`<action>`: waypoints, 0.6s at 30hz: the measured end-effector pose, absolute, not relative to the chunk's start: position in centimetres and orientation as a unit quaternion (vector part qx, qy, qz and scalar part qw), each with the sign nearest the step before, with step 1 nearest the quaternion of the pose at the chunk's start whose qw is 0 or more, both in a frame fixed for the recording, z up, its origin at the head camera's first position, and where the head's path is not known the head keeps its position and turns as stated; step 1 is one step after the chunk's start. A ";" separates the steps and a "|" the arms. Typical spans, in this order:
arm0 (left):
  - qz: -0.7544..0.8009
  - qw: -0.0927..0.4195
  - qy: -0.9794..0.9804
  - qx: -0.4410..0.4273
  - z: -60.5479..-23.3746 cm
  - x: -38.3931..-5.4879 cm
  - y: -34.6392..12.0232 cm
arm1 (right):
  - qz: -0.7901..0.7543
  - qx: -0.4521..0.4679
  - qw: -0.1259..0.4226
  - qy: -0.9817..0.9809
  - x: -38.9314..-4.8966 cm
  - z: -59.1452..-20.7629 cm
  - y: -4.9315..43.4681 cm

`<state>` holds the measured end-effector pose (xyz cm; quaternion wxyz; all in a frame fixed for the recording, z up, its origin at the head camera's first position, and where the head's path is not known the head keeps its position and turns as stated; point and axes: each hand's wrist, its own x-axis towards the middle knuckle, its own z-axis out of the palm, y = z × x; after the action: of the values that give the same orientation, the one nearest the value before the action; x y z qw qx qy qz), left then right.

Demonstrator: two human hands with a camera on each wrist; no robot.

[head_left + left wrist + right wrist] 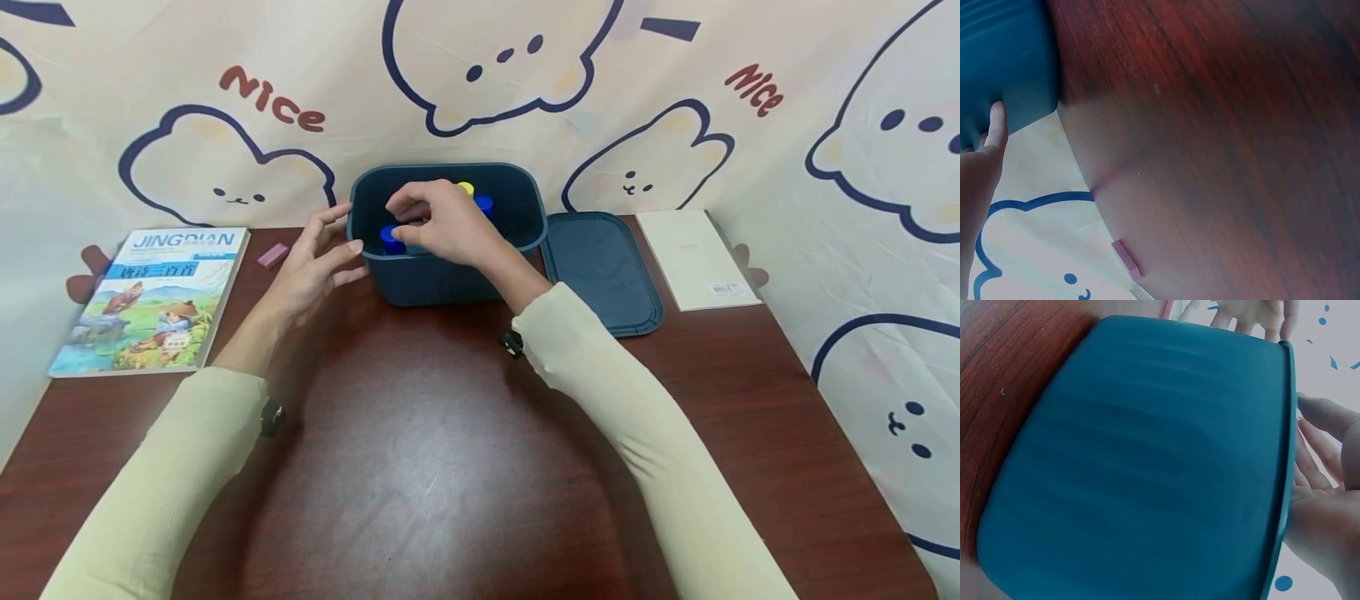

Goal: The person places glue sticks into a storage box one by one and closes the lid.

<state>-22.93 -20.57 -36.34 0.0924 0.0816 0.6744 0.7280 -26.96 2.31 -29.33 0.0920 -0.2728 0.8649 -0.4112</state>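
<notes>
A dark blue-green plastic bin (442, 283) stands near the back of the table. My left hand (311, 267) rests against its left end, fingers spread and fairly straight, touching the rim and side; in the left wrist view a finger lies along the wall of the bin (1016, 69). Above the bin's opening is my right hand (450, 225), thumb and fingers apart. Its thumb tip is right at a blue cap (392, 240) inside the bin. Farther right inside are a yellow cap (467, 188) and another blue cap (484, 205); whatever lies below them is hidden.
A dark blue-green lid (603, 275) lies right of the bin, beside a white notebook (697, 258). At left are a colourful book (153, 304) and a small pink block (272, 255). A printed cloth (525, 83) hangs behind the table (420, 467).
</notes>
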 end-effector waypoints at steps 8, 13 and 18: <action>0.728 0.092 0.675 0.080 -36.5 -22.9 -20.6 | -0.414 -0.299 0.059 0.857 -26.4 -28.9 3.6; 0.726 0.090 0.677 0.079 -36.4 -22.9 -20.6 | -0.432 -0.310 0.036 0.846 -26.3 -29.0 4.7; 0.725 0.091 0.678 0.078 -36.4 -22.9 -20.6 | -0.448 -0.314 0.018 0.837 -26.2 -28.8 5.9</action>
<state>-22.86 -20.60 -36.42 0.0910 0.0782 0.6780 0.7253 -26.21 5.88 -28.85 0.0180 -0.3140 0.8367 -0.4483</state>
